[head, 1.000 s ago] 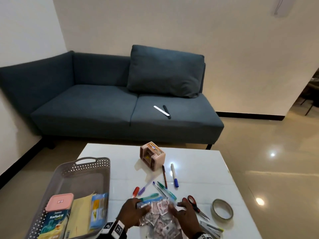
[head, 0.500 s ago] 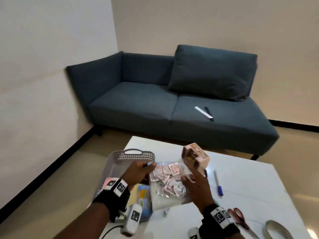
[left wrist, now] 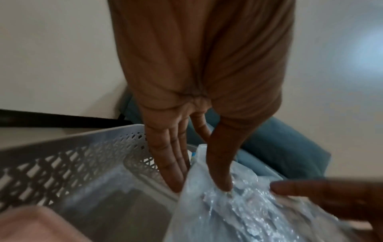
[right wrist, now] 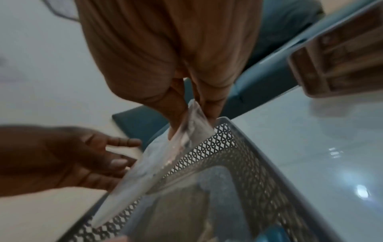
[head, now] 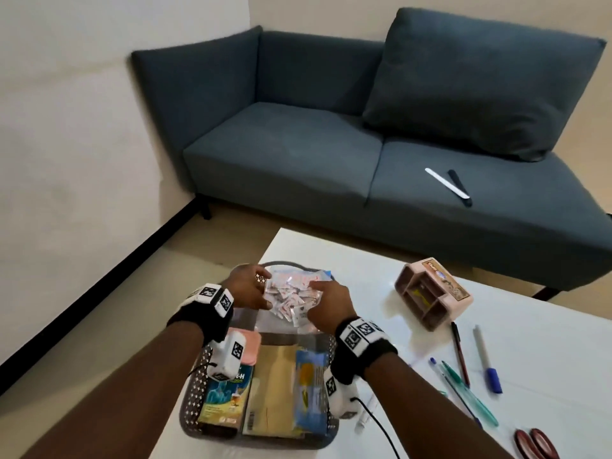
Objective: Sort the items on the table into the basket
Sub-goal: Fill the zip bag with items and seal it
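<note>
A clear plastic bag of small pink-and-white sachets [head: 291, 296] hangs over the far end of the grey perforated basket [head: 190, 402]. My left hand [head: 253, 288] pinches its left edge, with the thumb [left wrist: 221, 176] on the front of the bag [left wrist: 238, 212] and the fingers behind it. My right hand [head: 326, 301] pinches the right corner of the bag [right wrist: 192, 124] just above the basket rim [right wrist: 228, 140]. The basket's near half holds a pink box [head: 250, 346], a medicine carton [head: 225, 399], a brown envelope [head: 273, 389] and a blue pack [head: 309, 392].
On the white table [head: 546, 342] right of the basket lie a pink desk organizer [head: 433, 293], several pens [head: 463, 376], a blue-capped marker [head: 486, 359] and red scissors [head: 536, 442]. A blue sofa [head: 298, 154] stands beyond the table. The basket sits at the table's left edge.
Both hands lifted the sachet bag off the table and carried it left, to above the basket's far end. The head view swung left and down.
</note>
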A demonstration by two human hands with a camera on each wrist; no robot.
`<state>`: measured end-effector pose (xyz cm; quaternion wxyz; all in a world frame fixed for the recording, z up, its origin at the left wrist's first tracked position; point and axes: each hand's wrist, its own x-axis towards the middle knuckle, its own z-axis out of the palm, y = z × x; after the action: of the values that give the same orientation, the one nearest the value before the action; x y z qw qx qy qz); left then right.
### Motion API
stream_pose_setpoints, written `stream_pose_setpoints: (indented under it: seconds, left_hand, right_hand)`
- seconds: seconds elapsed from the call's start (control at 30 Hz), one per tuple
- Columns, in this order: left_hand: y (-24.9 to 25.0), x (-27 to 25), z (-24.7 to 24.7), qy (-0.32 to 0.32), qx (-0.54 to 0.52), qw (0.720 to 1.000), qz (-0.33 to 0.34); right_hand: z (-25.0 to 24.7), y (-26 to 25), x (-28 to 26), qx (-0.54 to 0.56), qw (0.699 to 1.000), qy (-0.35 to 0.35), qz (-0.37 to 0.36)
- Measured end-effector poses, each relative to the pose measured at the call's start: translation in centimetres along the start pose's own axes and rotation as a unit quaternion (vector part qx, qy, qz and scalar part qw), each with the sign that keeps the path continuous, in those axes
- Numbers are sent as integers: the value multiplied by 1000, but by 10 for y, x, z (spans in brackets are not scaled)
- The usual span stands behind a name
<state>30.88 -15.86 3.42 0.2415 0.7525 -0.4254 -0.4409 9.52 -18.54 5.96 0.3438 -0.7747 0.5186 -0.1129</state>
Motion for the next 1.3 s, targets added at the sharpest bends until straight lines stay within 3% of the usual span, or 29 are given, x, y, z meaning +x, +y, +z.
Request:
stream_pose_setpoints:
  seconds: [0.07, 0.17, 0.33, 0.43, 0.47, 0.53, 0.63, 0.73, 0.8, 0.9, 1.03, 1.1, 1.17, 1.23, 1.3]
  left_hand:
    - [-7, 10, 10, -4, 154, 988, 15]
    - [-16, 20, 31, -1, 274, 961, 36]
    - [-16, 29, 45, 17, 356, 932, 66]
    - [-10, 26, 46, 39, 397, 912, 94]
    - [-4, 23, 47, 40, 409, 906, 98]
    - [2, 18, 52, 44, 429, 897, 102]
    - [6, 19, 65, 4, 429, 896, 114]
    - [9, 21, 79, -26, 429, 895, 117]
    - [7, 23, 89, -12, 442, 892, 96]
    - [3, 28, 103, -31, 497, 862, 93]
    - [29, 4, 96, -66, 484, 870, 59]
    - [47, -6, 94, -22, 464, 882, 78]
    - [77, -25, 100, 35, 420, 896, 138]
    - [105, -59, 120, 78, 356, 907, 209]
    - [121, -97, 154, 73, 290, 912, 279]
  right_hand:
    - [17, -4, 15, -99, 993, -50, -33]
    - [37, -1, 29, -216, 971, -101, -32]
    - [49, -4, 43, -351, 930, -93, -59]
    - [47, -7, 43, -450, 888, -83, -40]
    - [46, -8, 43, -451, 888, -86, -29]
    - [42, -11, 42, -422, 899, -111, -27]
    - [42, -14, 38, -389, 906, -159, -58]
    - [47, -5, 42, -348, 909, -225, -43]
    - [43, 0, 42, -310, 926, -215, -30]
    - [28, 11, 32, -299, 927, -224, -32]
    - [9, 6, 23, -213, 958, -192, -27]
    - [-16, 5, 14, -102, 983, -152, -13]
    - [-59, 14, -16, 41, 996, -84, -1]
    - [-92, 41, -58, 168, 983, -42, 55]
    - [-107, 84, -97, 206, 970, -9, 125]
